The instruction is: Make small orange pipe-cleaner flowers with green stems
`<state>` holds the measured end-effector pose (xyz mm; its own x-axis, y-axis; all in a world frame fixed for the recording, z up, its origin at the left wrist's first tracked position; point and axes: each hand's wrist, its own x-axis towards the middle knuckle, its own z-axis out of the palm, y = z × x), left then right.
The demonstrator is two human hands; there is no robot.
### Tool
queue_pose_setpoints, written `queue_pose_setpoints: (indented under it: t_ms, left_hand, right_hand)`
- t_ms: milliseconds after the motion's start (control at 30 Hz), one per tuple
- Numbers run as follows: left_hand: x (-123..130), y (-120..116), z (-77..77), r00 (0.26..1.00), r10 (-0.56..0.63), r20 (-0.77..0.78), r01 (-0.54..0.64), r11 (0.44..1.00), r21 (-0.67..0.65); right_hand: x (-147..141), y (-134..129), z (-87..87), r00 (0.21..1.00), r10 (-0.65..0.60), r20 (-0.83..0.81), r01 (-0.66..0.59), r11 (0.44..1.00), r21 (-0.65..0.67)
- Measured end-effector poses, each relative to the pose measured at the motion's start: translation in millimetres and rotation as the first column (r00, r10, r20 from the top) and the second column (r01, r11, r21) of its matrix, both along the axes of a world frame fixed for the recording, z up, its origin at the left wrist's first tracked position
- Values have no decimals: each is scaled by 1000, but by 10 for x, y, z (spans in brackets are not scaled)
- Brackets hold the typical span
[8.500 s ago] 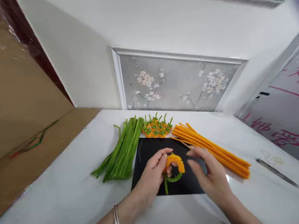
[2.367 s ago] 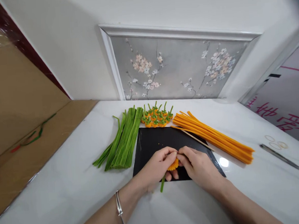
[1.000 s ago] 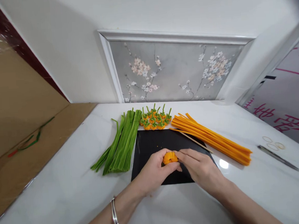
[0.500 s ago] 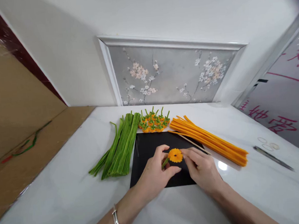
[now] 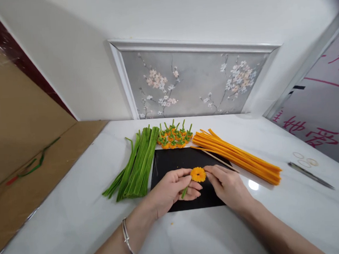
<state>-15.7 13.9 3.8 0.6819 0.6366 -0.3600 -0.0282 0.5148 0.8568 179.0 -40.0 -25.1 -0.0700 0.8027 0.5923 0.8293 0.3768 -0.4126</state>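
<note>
An orange pipe-cleaner flower [image 5: 198,174] with a dark centre is held between my two hands above a black mat [image 5: 172,161]. My left hand [image 5: 177,184] pinches its left side between thumb and index finger, the other fingers curled beneath. A short green stem [image 5: 184,192] sticks out below that thumb. On the flower's right edge, my right hand [image 5: 227,183] closes with thumb and index finger. Behind the mat stand several finished flower heads [image 5: 174,136], face down with green stems pointing up.
Left of the mat lies a bundle of green pipe cleaners [image 5: 141,163]. Orange pipe cleaners [image 5: 241,156] lie at the right, beside a thin wooden stick [image 5: 221,161]. Farther right are tweezers [image 5: 310,175] and several pale rings [image 5: 305,163]. Cardboard [image 5: 44,159] borders the table's left side.
My left hand has turned and shifted its grip, its thumb now up against the flower and the stem showing below. The right hand stays at the flower's right edge.
</note>
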Motion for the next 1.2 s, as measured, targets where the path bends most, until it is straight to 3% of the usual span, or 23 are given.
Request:
queue_pose_setpoints:
  t_ms: [200, 533, 933, 1067, 1200]
  left_hand:
    - [-35, 36, -21, 998, 61, 11, -60, 998, -21]
    - [-45, 29, 3, 1000, 5, 14, -5, 1000, 4]
    - [-106, 72, 55, 999, -24, -23, 26, 998, 60]
    - [-108, 80, 67, 1000, -4, 4, 4, 999, 47]
    - [-96, 75, 29, 999, -23, 30, 24, 999, -23]
  right_hand:
    - [113, 19, 0, 990, 38, 137, -18, 989, -144]
    - [74, -3, 23, 982, -155, 108, 163, 984, -69]
    - [183, -11, 81, 987, -147, 62, 154, 980, -127]
    - [232, -12, 103, 994, -73, 79, 88, 975, -206]
    - [150, 6, 106, 995, 97, 22, -90, 972, -218]
